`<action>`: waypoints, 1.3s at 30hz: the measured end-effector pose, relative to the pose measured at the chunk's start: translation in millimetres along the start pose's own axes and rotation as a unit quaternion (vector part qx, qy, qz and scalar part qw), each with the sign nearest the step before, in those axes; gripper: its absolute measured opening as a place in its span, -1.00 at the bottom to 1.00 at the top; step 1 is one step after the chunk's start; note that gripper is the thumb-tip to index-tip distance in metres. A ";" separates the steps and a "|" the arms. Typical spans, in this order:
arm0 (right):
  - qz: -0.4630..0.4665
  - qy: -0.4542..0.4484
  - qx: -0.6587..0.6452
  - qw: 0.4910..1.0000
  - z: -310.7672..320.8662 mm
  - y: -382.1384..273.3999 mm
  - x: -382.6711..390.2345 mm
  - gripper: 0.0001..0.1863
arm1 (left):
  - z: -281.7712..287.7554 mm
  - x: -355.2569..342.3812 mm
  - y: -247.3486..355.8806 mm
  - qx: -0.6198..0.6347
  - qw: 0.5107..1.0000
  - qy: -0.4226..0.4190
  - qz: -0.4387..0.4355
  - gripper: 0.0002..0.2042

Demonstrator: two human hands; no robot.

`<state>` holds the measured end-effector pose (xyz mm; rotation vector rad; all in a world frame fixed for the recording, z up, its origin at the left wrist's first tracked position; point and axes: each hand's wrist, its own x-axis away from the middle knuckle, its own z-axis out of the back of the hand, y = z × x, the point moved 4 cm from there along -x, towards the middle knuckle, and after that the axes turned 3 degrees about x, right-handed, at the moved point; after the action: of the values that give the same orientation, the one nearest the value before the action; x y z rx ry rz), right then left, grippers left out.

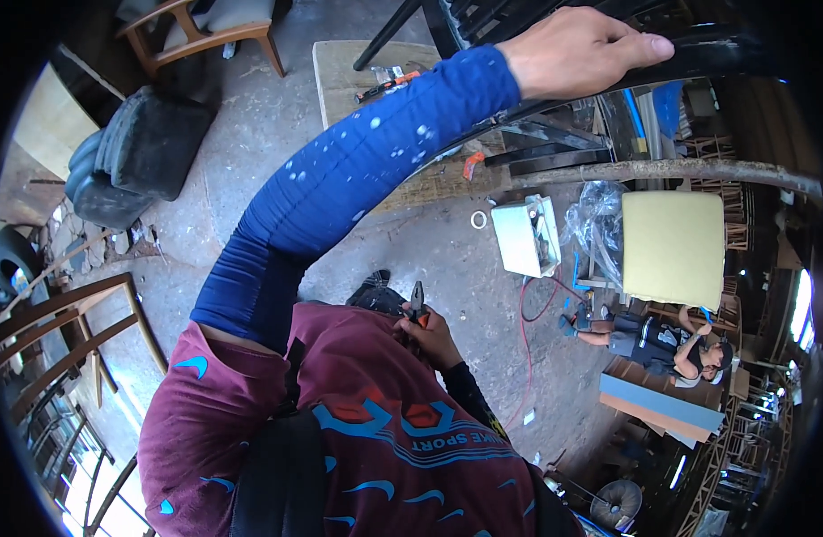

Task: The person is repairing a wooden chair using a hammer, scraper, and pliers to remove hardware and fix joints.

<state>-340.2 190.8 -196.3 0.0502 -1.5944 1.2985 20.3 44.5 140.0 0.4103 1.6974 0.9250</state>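
My left arm, in a paint-spotted blue sleeve, reaches across to the upper right. My left hand (583,54) is closed over the rail of a black wooden chair frame (711,55), its fingertips hidden behind the rail. The frame stands on a wooden board tabletop (340,67). Close to my body, below the table, my right hand (429,338) holds pliers (417,304) with orange handles, jaws pointing up. A black-and-orange tool (386,87) lies on the board beside my left forearm. Near the table's right end is a small orange object (473,166) of unclear kind.
A white open box (521,240) with contents and a pale ring (478,219) are on the floor. A red hose (529,358) runs nearby. Rightward, a person (666,345) is beside a yellow cushion (673,249). Dark padded seats (152,143) and a wooden chair frame (98,331) stand left.
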 end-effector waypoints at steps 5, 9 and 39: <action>0.037 -0.017 0.046 0.998 -3.6 -11.7 -5.8 -0.53 | -4.5 -4.1 2.9 -0.005 0.996 -0.005 0.087 -0.15; 0.064 -0.008 0.064 0.996 -1.0 -11.2 -7.6 -0.56 | -4.4 -7.1 1.7 -0.004 0.995 -0.026 0.101 -0.15; 0.316 0.249 -0.130 0.906 30.0 -245.7 -168.2 -0.62 | -9.2 -18.9 11.4 0.045 0.998 -0.013 0.046 -0.24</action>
<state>-137.7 -22.3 -140.8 -0.9656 -1.3511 1.4045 16.1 35.5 161.7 0.5619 1.7128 0.9090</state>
